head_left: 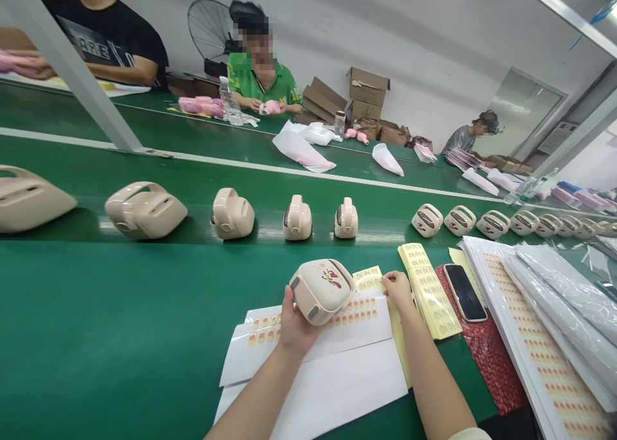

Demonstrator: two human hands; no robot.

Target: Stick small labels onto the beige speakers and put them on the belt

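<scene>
My left hand (297, 327) grips a cream-coloured plastic device with a carry handle (322, 291), tilted so that its pale front with a red printed figure faces up. The device looks like a small portable speaker. My right hand (398, 290) is closed, thumb and fingers pinching the right edge of a yellow sticker sheet (367, 278); whether a single sticker is between the fingertips cannot be seen. Beneath the device lie white sheets with rows of small orange-red stickers (357, 310). A folded stack of yellow sticker sheets (428, 292) lies right of my right hand.
Several like devices (233, 214) stand in a row along the green belt (260, 234). At right lie a phone (465, 292), red bubble wrap (496, 369) and plastic-covered sticker sheets (549, 337). A slanted metal post (91, 74) rises at left. Co-workers, including one in green (265, 83), sit across.
</scene>
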